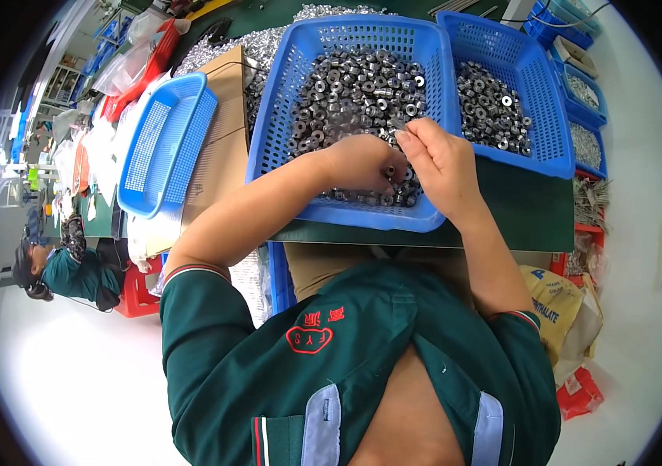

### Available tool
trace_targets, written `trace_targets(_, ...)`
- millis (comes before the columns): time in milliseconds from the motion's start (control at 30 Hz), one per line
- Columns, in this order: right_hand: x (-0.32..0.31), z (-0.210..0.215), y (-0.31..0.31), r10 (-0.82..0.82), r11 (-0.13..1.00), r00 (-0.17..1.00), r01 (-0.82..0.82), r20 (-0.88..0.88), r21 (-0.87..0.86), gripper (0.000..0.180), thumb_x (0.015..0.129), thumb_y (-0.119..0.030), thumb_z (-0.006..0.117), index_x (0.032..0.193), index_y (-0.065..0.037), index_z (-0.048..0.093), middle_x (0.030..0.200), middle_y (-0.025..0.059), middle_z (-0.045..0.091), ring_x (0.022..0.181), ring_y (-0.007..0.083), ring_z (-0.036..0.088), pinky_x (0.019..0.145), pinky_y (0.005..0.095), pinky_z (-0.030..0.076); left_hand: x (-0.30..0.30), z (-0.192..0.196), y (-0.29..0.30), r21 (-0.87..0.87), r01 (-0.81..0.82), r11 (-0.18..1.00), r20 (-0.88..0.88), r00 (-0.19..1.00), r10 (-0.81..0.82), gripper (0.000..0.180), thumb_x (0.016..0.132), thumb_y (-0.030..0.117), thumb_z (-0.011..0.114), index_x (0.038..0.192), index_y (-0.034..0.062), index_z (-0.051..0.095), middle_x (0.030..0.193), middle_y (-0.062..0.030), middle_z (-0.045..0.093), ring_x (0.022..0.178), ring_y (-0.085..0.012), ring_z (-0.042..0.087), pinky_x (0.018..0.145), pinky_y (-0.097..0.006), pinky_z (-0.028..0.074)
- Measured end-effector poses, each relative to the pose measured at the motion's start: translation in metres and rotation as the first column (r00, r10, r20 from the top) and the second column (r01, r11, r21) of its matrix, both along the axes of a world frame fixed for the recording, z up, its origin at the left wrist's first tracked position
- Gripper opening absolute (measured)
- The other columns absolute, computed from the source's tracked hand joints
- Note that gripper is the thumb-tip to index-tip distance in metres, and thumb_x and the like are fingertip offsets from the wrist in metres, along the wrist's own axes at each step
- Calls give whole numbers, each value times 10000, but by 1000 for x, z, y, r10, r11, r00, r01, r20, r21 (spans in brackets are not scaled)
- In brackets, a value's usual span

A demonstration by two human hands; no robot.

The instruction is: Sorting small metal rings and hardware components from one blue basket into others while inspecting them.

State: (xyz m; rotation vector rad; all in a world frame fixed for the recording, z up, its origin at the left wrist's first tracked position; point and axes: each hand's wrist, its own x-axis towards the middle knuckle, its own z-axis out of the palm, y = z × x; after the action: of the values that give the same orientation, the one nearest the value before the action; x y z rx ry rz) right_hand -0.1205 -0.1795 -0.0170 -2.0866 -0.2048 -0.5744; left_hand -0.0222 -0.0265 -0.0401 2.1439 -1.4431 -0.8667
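Observation:
My left hand [366, 161] is curled low over a big blue perforated basket [269, 128] holding many small round metal parts [354, 85]. A small dark metal ring [390, 170] shows at its curled fingertips. Just to the right, my right hand [443, 161] is raised over the basket's right side, thumb and forefinger pressed together. Something small and greyish sits at that pinch, too blurred to name. Many of the parts have a hole through the middle.
A second blue basket [544, 101] of similar parts stands at the right. On the left, a pale blue basket [133, 182] rests by cardboard [218, 116]. Shiny small pieces [331, 11] are heaped behind. A co-worker [74, 264] sits far left; a yellow sack [552, 311] stands lower right.

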Motion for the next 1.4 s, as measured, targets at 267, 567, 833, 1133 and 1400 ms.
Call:
trace_targets(267,2,1,0,10,1000,1000,-10,7,-16,187,917,-216,582,836,-47,577,637,146,597,568,328,599,499,388,433,11,-9,0,-49,-61,997,-133,990,54,203,827,209,687,936,41,659,831,-91,674,786,-229,631,748,-361,485)
trace_targets(567,0,-1,2,3,1000,1000,-3,-24,9,181,922,-219,581,836,-59,572,592,130,568,525,325,574,471,402,401,28,44,20,-155,-529,834,-964,266,-10,155,967,206,551,1052,80,522,725,-20,515,567,-67,371,479,-193,255)
trace_targets(833,1,3,3,-11,999,999,10,-32,-43,175,912,-223,589,834,-66,581,589,131,571,531,330,581,467,411,403,18,55,15,-116,-597,794,-916,374,147,232,972,217,546,1042,3,602,788,-58,595,642,-92,520,507,-192,318)
trace_targets(1133,0,4,4,-51,966,999,48,-4,-254,202,887,-181,596,745,-66,509,578,138,558,538,335,584,468,439,416,11,48,13,-178,-618,765,-792,552,261,247,879,208,677,944,-11,583,751,-80,615,585,-66,471,502,-194,328)
trace_targets(1400,6,4,5,-25,843,993,85,119,-532,156,874,-159,592,758,-84,520,591,88,587,545,276,608,479,401,450,15,45,11,24,-690,724,-847,371,382,189,929,222,627,847,58,580,649,-50,588,450,-43,382,402,-187,253)
